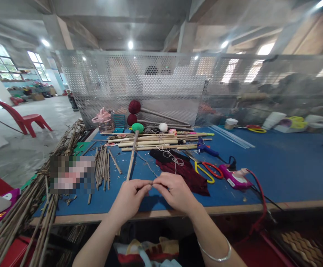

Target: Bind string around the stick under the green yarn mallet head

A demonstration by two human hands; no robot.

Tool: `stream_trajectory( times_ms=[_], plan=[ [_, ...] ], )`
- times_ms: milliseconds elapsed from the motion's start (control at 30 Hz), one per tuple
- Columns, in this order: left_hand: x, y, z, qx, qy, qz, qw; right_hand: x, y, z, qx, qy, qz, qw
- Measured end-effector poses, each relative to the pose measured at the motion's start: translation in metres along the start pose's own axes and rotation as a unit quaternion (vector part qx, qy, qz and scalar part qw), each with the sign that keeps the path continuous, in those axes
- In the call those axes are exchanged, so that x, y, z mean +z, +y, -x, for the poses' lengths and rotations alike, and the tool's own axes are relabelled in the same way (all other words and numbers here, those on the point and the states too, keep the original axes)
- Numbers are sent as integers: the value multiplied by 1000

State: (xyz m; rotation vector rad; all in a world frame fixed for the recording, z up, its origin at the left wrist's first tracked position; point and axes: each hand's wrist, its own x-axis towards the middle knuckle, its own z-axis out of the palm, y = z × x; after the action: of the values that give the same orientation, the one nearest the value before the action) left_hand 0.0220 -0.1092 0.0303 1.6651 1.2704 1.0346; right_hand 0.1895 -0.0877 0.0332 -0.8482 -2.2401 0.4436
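My left hand (133,194) and my right hand (174,191) meet fingertip to fingertip above the front of the table. Both are closed in a pinch on something small and dark, mostly hidden by the fingers. A thin twig-like strand (147,164) runs down towards the right fingertips; whether it is held I cannot tell. Just beyond my left hand lies a stick with a green ball head (137,128). Dark red and black cloth (178,168) with a loose white string (172,155) lies beyond my right hand.
Yellow- and red-handled scissors (210,171), a blue glue gun (206,147) and a purple device (235,178) with a red cable lie to the right. Short twigs (102,167), pale rods (147,142) and a large branch pile (43,189) surround the left side. A perforated screen (103,81) stands behind.
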Motion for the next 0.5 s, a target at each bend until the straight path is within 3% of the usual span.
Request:
stream_trajectory(
  times_ms=[167, 333, 433, 500],
  plan=[
    [-7, 13, 5, 41, -48, -108, 992, 6, 12, 2, 53, 16, -88, 995],
    [-13, 20, 6, 54, -126, -69, 988, 9, 14, 2, 62, 20, -205, 976],
    [-12, 17, 4, 35, -141, -5, 989, 15, 14, 2, 130, 53, -345, 928],
    [-8, 13, 2, 34, -102, 14, 994, 21, 14, 1, 194, 75, -464, 861]
  ],
)
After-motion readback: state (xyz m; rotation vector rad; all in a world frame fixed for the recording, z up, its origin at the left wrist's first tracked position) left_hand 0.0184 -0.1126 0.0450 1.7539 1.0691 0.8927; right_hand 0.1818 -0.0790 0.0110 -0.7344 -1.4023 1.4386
